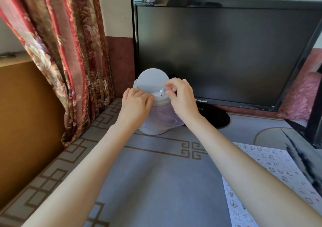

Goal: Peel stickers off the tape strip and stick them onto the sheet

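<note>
A small white bin [153,125] with a raised round lid and a lilac bag liner stands at the back of the table. My left hand [136,103] rests on its rim with the fingers curled over the edge. My right hand [181,96] is above the opening, its fingertips pinching a thin pale scrap [163,90] of backing. Crumpled white paper shows inside the bin. The sheet [271,176], white and covered in small cartoon stickers, lies flat at the lower right, partly under my right forearm. No tape strip shows.
A black monitor [226,52] stands directly behind the bin, its round base [219,118] to the bin's right. A patterned red curtain [69,61] hangs at the left. The grey tablecloth [156,174] has a brown key-pattern border. A dark object [315,122] stands at the right edge.
</note>
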Available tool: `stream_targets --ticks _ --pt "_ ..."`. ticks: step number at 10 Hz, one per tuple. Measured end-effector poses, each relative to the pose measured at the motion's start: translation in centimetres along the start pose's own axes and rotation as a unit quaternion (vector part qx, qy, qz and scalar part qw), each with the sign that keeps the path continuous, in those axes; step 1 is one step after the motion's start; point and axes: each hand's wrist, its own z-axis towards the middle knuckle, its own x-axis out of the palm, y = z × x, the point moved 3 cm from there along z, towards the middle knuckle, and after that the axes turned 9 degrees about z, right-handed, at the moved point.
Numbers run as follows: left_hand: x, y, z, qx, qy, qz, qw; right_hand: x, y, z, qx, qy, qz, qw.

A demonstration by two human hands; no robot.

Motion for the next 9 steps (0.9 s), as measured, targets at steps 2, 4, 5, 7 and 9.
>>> stream_targets --ticks 2,4,5,7,9 --pt "-0.1 -0.2 0.2 -0.012 0.039 -0.012 0.999 1.2 0.9 0.6 -0.002 -0.035 -0.099 0.994" --pt "0.4 0.2 0.2 -0.004 0.029 -0.039 0.999 2.3 1.5 -0.5 -0.08 -0.03 -0.218 0.972" --pt "1.0 0.4 0.2 -0.008 0.026 -0.065 0.998 2.6 0.9 -0.6 -0.1 0.014 -0.241 0.965" --pt "0.9 0.2 0.4 -0.006 0.006 -0.089 0.996 2.3 0.4 -0.9 -0.133 0.025 -0.275 0.952" --pt "-1.9 -0.4 0.6 -0.071 -0.008 -0.203 0.977 0.3 0.7 -0.7 -0.122 -0.016 -0.16 0.979"
